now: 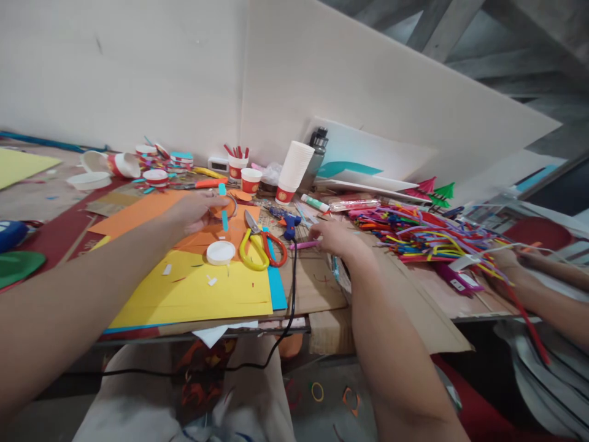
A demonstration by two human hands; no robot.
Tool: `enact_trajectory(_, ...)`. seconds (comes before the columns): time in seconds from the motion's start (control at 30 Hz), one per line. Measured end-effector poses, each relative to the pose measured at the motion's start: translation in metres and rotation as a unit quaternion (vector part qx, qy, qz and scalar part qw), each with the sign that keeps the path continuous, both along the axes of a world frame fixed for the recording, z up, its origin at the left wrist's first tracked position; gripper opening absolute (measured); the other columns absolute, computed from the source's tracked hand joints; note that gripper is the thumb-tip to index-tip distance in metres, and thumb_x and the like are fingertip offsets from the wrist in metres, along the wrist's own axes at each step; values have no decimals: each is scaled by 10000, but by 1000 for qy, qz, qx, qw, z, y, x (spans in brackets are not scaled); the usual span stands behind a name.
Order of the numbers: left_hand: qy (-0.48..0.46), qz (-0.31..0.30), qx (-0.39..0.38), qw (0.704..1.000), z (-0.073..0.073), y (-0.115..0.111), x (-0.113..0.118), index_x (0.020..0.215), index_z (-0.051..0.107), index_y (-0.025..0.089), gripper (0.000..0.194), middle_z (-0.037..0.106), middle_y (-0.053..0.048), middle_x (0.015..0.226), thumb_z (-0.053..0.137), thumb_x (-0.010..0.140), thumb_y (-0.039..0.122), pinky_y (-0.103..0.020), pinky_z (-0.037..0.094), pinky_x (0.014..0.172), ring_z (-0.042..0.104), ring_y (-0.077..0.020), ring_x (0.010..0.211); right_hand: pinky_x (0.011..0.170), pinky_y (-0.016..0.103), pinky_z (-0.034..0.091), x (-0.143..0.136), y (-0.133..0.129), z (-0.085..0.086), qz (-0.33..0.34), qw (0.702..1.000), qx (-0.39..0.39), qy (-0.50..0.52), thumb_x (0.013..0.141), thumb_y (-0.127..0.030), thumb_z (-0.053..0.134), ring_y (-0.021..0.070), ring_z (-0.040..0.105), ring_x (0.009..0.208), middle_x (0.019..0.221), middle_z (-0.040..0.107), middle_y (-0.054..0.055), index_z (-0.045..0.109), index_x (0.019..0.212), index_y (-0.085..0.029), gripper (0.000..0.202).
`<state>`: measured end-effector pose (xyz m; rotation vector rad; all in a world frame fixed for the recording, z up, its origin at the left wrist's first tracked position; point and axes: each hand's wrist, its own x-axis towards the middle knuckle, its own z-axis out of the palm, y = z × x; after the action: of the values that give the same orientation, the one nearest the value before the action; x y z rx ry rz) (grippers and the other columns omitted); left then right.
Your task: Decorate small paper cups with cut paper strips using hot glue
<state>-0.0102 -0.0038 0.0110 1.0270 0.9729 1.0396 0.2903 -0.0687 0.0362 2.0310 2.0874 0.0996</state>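
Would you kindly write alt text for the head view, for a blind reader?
A person's left hand holds a craft piece with blue strips above orange paper, while the right hand is by a purple stick. Scissors and a blue glue gun lie between them, paper cups behind, pipe cleaners to the right.

Your left forearm (101,270) runs off the left edge, the green disc (21,268) cut there too. Your right hand (338,238) hides some fingertips: you can't tell whether it holds the purple stick (305,245). The cup stack (295,169) covers part of the bottle (318,150) behind.
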Motion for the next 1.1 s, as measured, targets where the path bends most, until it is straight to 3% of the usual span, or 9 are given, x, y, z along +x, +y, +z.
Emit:
enact_trajectory(0.2,57,-53,-8,997,0,-1,-1,791,590,115,76,646,-58,716,647,742,109,-291,531,451,592,-150,557,778,313,476,10,-18,16,-95,993,59,-24,830,-130,525,263,673,971,1044,715,175,720,1035,-152,283)
enact_trajectory(0.37,20,-44,35,998,0,-2,1,827,612,116,126,666,-67,782,638,708,85,-253,512,469,614,-156,628,744,317,469,-5,-40,11,-65,994,-49,-78,878,-118,466,263,687,948,1038,714,166,705,1064,-213,317)
enact_trajectory(0.47,-17,-41,47,998,0,-3,1,838,633,119,168,680,-63,792,669,678,81,-213,483,478,622,-139,639,756,298,451,-3,-48,3,-22,995,-48,-82,928,-107,373,239,679,972,1032,712,150,657,1153,-209,377)
enact_trajectory(0.53,-31,-34,45,998,-1,-2,1,883,659,130,218,680,-46,777,678,672,79,-204,471,474,621,-129,618,794,296,439,6,-50,-1,31,996,-36,-76,934,-124,393,240,658,1016,1049,705,130,675,1099,-202,336)
enact_trajectory(0.7,-58,-12,23,998,-3,0,4,878,672,130,121,696,-59,800,618,771,116,-263,520,508,651,-155,618,805,295,427,37,-50,-3,143,987,18,-73,899,-74,412,222,639,1005,1054,662,98,681,1113,-248,385)
enact_trajectory(0.83,-72,-17,29,997,-2,-1,4,857,670,119,90,706,-81,824,615,786,119,-260,526,532,671,-167,669,840,309,423,49,-51,6,193,973,56,-117,889,-63,415,223,616,1019,1048,644,113,650,1164,-240,403)
enact_trajectory(0.93,-79,-28,45,996,0,-3,4,872,674,106,106,717,-107,891,628,777,117,-281,551,575,674,-174,716,781,306,423,52,-50,20,174,971,76,-146,851,-35,426,222,622,959,1060,650,128,636,1142,-214,401)
enact_trajectory(1.0,-86,-34,56,994,0,-4,4,874,675,102,116,719,-118,911,633,766,113,-300,568,609,681,-189,758,725,312,416,48,-47,31,133,974,130,-127,840,-60,455,237,626,913,1018,663,141,629,1087,-186,327)
enact_trajectory(1.1,-81,-48,75,993,-1,-5,6,899,666,109,151,720,-116,902,650,750,120,-292,562,584,684,-198,757,666,322,415,22,-39,42,78,958,272,44,881,-223,506,232,618,789,873,663,113,589,1022,-175,170)
